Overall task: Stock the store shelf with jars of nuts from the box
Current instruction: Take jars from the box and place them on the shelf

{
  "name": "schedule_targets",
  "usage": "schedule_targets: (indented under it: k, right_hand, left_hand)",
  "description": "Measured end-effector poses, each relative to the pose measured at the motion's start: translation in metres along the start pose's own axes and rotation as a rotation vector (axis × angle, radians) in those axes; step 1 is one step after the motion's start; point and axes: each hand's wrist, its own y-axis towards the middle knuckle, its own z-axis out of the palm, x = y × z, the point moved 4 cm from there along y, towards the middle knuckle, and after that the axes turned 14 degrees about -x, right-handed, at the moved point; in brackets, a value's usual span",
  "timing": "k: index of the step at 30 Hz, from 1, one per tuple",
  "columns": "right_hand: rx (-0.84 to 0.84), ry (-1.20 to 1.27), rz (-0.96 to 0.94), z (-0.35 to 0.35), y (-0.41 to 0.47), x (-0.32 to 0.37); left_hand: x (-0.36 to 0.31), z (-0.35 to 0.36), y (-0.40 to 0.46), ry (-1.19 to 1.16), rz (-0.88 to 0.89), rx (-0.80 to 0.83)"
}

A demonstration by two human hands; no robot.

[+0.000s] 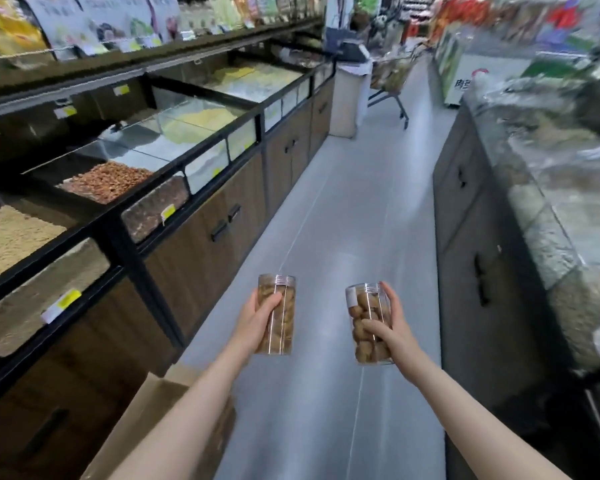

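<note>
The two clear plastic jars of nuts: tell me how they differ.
The left hand's clear plastic jar stands nearly upright; the right hand's clear plastic jar tilts left and shows a white label. The left hand wraps from the left, the right hand from the right. Both hold brown nuts.

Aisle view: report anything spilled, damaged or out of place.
Nothing stands out. Both jars look intact and capped, one held in the left hand, one in the right hand. The cardboard box sits on the floor by the cabinets; no spill shows.
</note>
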Motion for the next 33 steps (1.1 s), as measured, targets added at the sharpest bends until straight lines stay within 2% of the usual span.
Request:
schedule_targets:
  k: [5, 13, 19, 25, 33]
  right_hand:
    - [-0.136, 0.044, -0.004, -0.085, 0.046, 0.009]
    - [-0.323, 0.044, 0.010, -0.180, 0.101, 0.010]
    - [-0.518, 0.020, -0.036, -0.228, 0.157, 0.017]
    - [-0.730, -0.012, -0.063, -0.264, 0.234, 0.047]
    - [-0.987, 0.076, -0.013, -0.313, 0.298, 0.053]
  left_hand:
    - [-0.012, 0.114, 0.025, -0.008, -0.004, 0.102]
    - [-0.016, 0.241, 0.069, 0.040, -0.025, 0.272]
    - [-0.032, 0.342, 0.141, 0.070, -0.032, 0.444]
    - [-0.081, 0.452, 0.211, 0.183, 0.116, 0.680]
    - [-0.097, 0.571, 0.264, 0.255, 0.176, 0.941]
